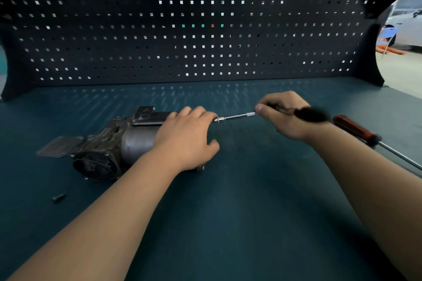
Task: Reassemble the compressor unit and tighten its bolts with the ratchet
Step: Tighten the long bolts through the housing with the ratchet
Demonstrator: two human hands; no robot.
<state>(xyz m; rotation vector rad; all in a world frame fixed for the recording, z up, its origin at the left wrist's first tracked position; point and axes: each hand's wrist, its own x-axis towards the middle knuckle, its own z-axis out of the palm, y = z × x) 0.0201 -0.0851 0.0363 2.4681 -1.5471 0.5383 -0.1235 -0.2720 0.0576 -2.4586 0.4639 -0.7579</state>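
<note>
Two bare forearms reach in from the near edge of the worktop (228, 223) and fill the foreground; beyond them the hands meet around the middle of the surface.

Head view: the left hand (185, 137) lies over the right end of the compressor unit (107, 153), fingers curled across its round metal body and thumb spread along the near side, pinning it down; the unit lies on its side on the left half of the worktop, its finned end towards the near-left corner. The right hand (285, 118) grips the dark, blurred handle of the ratchet (237, 117), fingers wrapped round it; the bright shaft runs left to a socket just at the left fingertips; where it meets the bolt is hidden.

Risks, as I judge them: the socket could ride off the bolt head if the long shaft tilts, rounding the head or jabbing the left fingers beside it; the round body could roll if the holding hand eases; the loose bolt (59, 197) near the left edge could be forgotten; the right forearm could knock the red-handled screwdriver (352, 129) by the right edge.

Count: one compressor unit; one ratchet; one screwdriver; one loose bolt; two hands; one pegboard (182, 29) along the far edge.
</note>
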